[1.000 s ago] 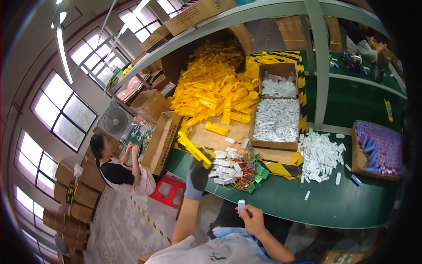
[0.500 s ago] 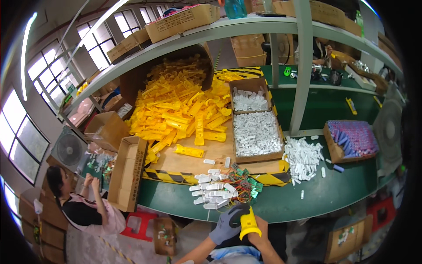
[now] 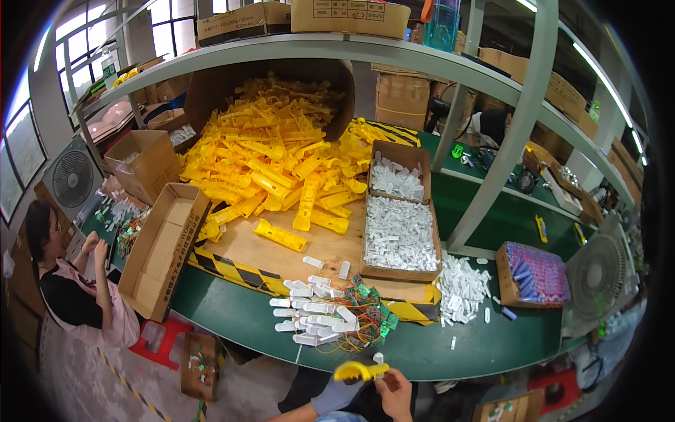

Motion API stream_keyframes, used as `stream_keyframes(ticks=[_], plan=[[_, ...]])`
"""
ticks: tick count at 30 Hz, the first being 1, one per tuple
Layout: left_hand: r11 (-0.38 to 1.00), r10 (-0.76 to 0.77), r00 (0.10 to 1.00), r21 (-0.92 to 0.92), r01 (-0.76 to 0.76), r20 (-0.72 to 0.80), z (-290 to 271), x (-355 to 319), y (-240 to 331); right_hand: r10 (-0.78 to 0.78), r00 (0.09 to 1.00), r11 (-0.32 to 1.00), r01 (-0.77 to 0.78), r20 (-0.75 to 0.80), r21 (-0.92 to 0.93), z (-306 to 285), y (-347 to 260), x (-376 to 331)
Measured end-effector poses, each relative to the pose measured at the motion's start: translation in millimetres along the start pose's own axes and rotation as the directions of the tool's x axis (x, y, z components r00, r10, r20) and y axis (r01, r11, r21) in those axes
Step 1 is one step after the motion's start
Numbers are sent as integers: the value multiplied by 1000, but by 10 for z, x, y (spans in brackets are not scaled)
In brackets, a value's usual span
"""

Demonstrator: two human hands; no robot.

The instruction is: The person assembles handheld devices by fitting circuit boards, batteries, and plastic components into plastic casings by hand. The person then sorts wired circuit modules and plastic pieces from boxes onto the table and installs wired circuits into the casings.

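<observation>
Low at the table's front edge, a yellow plastic shell (image 3: pixel 355 371) is held tilted, its flared curved end to the left. My left hand (image 3: pixel 333 399), in a grey glove, grips it from below; its fingers are mostly hidden behind the shell. My bare right hand (image 3: pixel 396 394) is closed, thumb and fingertips pinching at the shell's narrow right end. A small white piece (image 3: pixel 378 358) shows just beyond that end; whether it is attached cannot be made out. Ahead lies a cluster of white plastic cases (image 3: pixel 320 309) wired to green circuit boards (image 3: pixel 387 320).
Yellow shells (image 3: pixel 274 169) spill from a large carton. White parts fill boxes (image 3: pixel 401 271) and lie in a loose pile (image 3: pixel 463 287). A box of purple-wrapped cylinders (image 3: pixel 536 274) stands right, beside a fan (image 3: pixel 601 271). A shelf post (image 3: pixel 510 133) rises ahead. Another person (image 3: pixel 84 288) sits left.
The view has swung and tilted. The yellow shell has turned from upright to nearly sideways, its flared end now to the left. My right hand has moved to its narrow end.
</observation>
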State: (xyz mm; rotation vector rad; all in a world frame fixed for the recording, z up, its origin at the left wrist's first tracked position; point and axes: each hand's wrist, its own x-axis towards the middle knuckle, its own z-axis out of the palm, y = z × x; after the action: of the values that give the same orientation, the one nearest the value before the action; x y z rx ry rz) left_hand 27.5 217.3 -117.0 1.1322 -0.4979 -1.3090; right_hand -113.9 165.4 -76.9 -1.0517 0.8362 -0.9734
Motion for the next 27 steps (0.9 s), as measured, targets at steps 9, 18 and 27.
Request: stream_keyframes(ticks=[9,18,27], plan=[[970,87,995,230,-72,-58,472,-119,329,-177,977,984,171,-119,-54,-165,-94,-3],[501,293,809,639,-583,509,670,-4,419,38,927,988,21,-373,153,-504,283,-394],[786,266,942,519,-335,205,792,-144,247,-492,688,741,10,-533,-671,-1628,919,-659]])
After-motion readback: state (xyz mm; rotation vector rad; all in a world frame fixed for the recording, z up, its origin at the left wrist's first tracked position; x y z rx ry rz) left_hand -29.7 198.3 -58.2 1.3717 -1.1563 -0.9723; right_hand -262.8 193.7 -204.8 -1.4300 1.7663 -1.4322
